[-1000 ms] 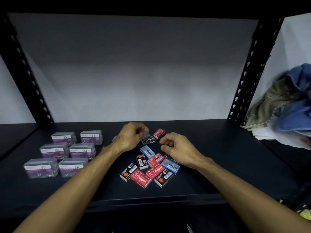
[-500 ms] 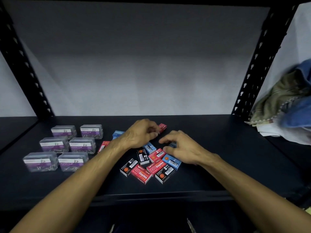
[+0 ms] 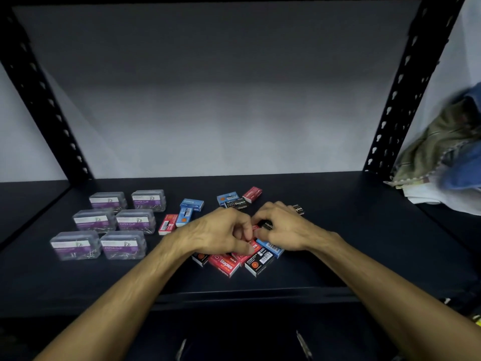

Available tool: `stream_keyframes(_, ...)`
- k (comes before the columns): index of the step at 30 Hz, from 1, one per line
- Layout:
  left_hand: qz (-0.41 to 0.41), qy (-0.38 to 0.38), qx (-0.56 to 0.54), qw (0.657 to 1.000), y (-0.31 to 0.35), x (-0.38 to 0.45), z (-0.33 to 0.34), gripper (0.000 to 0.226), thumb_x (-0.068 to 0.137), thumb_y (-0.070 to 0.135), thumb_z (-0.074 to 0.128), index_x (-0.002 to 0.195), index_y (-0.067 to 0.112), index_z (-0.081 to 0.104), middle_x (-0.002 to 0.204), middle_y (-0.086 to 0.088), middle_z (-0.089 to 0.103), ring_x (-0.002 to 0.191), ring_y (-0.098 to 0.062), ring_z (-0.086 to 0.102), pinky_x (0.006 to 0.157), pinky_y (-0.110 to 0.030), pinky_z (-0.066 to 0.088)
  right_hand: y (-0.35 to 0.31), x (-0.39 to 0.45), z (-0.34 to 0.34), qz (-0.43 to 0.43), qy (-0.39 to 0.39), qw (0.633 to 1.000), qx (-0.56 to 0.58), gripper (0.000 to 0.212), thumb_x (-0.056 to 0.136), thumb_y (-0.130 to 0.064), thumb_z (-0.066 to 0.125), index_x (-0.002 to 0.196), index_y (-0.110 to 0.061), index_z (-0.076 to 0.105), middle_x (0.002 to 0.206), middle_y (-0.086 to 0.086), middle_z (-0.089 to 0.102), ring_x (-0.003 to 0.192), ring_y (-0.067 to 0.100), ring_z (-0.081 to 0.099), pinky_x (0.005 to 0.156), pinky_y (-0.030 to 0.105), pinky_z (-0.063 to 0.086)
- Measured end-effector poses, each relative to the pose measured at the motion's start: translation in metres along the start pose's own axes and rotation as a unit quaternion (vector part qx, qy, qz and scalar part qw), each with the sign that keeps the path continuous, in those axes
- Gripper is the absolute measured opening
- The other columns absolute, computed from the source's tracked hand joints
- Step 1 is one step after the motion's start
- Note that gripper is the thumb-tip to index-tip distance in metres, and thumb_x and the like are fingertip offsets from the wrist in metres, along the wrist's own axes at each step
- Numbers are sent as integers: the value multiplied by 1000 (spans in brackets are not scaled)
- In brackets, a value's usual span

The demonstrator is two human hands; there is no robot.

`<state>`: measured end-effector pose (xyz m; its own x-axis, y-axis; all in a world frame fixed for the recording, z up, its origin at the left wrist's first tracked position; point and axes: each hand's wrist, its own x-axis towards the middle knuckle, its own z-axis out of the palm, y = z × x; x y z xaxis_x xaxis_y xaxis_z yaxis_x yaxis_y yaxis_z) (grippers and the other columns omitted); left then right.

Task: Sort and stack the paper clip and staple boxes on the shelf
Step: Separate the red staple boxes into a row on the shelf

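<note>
Both hands meet at frame centre over the scattered small cardboard staple boxes (image 3: 224,264) on the dark metal shelf (image 3: 351,251). Left hand (image 3: 221,233) fingers curled, pinching a small red staple box (image 3: 254,228). Right hand (image 3: 285,227) fingers curled round a small black staple box (image 3: 268,225). Six clear plastic paper clip boxes (image 3: 95,220) in paired rows at left of frame. Crumpled cloth heap (image 3: 442,152) at right edge
</note>
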<state>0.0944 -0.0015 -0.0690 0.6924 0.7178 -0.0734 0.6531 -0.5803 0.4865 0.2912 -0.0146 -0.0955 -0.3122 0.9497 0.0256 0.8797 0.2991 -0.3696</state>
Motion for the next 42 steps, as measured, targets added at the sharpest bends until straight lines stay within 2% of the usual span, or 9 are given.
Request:
stream_keyframes(3, 1, -15, 44, 999, 5, -4, 2, 31, 76, 43, 80, 98, 25, 67, 88, 5, 63, 73, -5, 57, 64, -21, 48, -1, -1, 0, 3, -2, 1000, 5, 31, 92, -39, 59, 123, -35, 63, 129, -7, 52, 119, 14, 41, 107, 41, 30)
stream_keyframes(9, 12, -31, 66, 997, 10, -5, 0, 33, 83, 37, 75, 111, 24, 64, 87, 6, 63, 69, -6, 58, 63, -22, 47, -4, -2, -2, 11, -10, 1000, 8, 30, 92, -37, 59, 122, -37, 63, 130, -6, 53, 120, 14, 41, 108, 44, 30)
stream_keyframes(14, 12, -15, 100, 995, 10, -6, 3, 28, 84, 34, 72, 110, 26, 63, 90, 7, 64, 76, -9, 61, 67, -24, 50, -4, -3, -4, 25, -9, 1000, 10, 31, 92, -38, 60, 123, -35, 63, 133, -5, 51, 123, 14, 41, 109, 43, 31)
stream_keyframes(20, -5, -2, 122, 992, 7, -7, 3, 26, 81, 32, 71, 104, 31, 59, 92, 9, 64, 83, -10, 63, 78, -34, 55, -6, -4, -6, 24, -19, 1000, -5, 37, 95, -36, 56, 132, -37, 58, 138, -3, 49, 127, 16, 41, 111, 46, 29)
stream_keyframes(25, -6, 0, 112, 994, 6, -10, 1, 22, 81, 29, 71, 97, 29, 56, 89, 7, 64, 80, -11, 62, 76, -37, 55, -7, -6, -7, 26, -17, 999, -15, 31, 96, -36, 57, 126, -32, 60, 131, -4, 52, 122, 15, 42, 109, 43, 30)
stream_keyframes(33, -10, -6, 67, 998, 0, -14, -1, 37, 78, 24, 75, 103, 29, 48, 95, -2, 63, 79, -22, 65, 68, -43, 56, -8, -8, -10, 32, 19, 999, -4, 21, 88, -31, 67, 106, -31, 58, 112, -9, 56, 108, 11, 46, 102, 36, 32)
stream_keyframes(38, -17, 5, 63, 998, -7, -10, -1, 33, 80, 19, 74, 105, 26, 54, 92, -2, 63, 79, -21, 63, 70, -41, 56, -10, -10, -10, 37, 34, 999, 7, 18, 88, -27, 69, 101, -31, 57, 109, -9, 57, 106, 10, 48, 100, 34, 34)
stream_keyframes(40, -24, 11, 55, 998, -10, -8, 0, 31, 81, 18, 74, 106, 25, 58, 91, 1, 63, 75, -14, 61, 66, -32, 54, -10, -11, -9, 38, 43, 998, 9, 17, 88, -27, 69, 101, -31, 58, 107, -10, 57, 105, 9, 48, 98, 32, 34)
stream_keyframes(42, -28, 22, 43, 998, -14, -6, 0, 29, 82, 18, 75, 106, 24, 60, 88, 6, 62, 69, -5, 57, 61, -20, 46, -10, -11, -9, 37, 53, 998, 9, 17, 87, -27, 70, 99, -31, 59, 105, -10, 57, 104, 9, 49, 98, 32, 35)
